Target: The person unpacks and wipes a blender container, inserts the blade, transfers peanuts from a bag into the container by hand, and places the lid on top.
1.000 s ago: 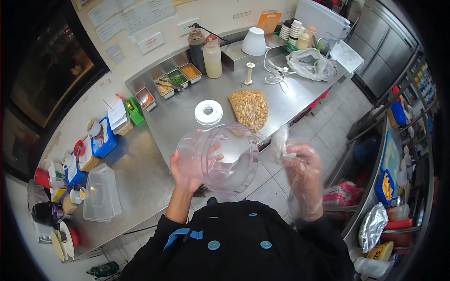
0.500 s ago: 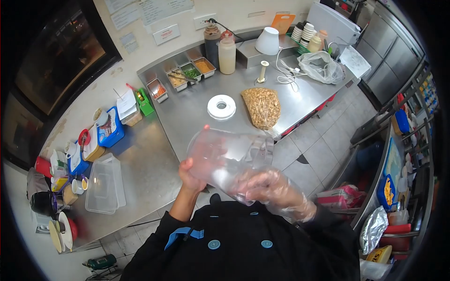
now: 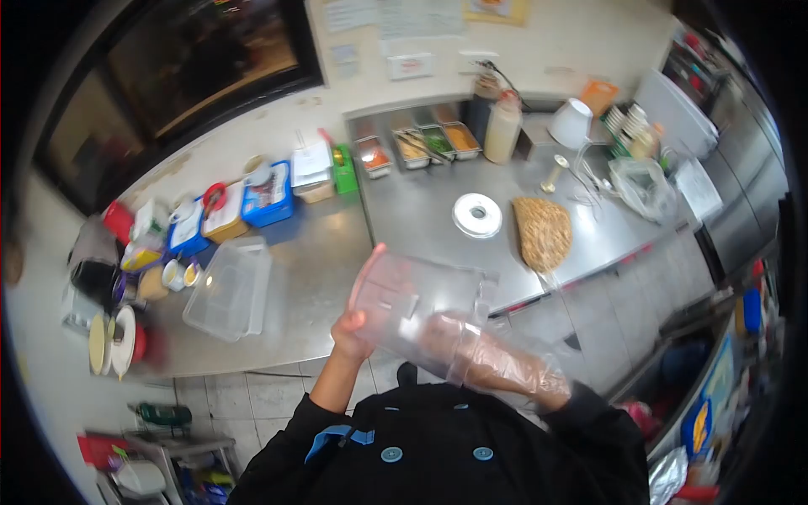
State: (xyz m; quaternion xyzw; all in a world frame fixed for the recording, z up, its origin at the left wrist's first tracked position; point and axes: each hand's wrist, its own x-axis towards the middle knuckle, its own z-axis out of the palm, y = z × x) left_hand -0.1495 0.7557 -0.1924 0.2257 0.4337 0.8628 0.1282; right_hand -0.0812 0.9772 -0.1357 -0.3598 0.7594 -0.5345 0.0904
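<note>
My left hand (image 3: 355,334) is closed around the bottom end of a clear plastic jar (image 3: 396,290), held tilted on its side in front of my body. My right hand (image 3: 454,337), in a clear plastic glove, reaches into the jar's mouth and shows through its wall. Its fingers are blurred. Beyond the jar, a white round lid (image 3: 477,216) with a hole in the middle lies on the steel counter. Beside it sits a plastic bag of peanuts (image 3: 543,234). A pale stem-shaped part (image 3: 554,174) stands behind the bag.
Metal trays of chopped ingredients (image 3: 433,145) and a squeeze bottle (image 3: 503,130) line the back wall. A white cone-shaped unit (image 3: 571,123) with a cord stands further right. On the left counter are a clear plastic tub (image 3: 229,290) and blue containers (image 3: 268,195). A shelf rack stands at right.
My right hand has gone deeper into the jar. The view has turned left, so the counter items now sit further right. My left hand keeps hold of the jar.
</note>
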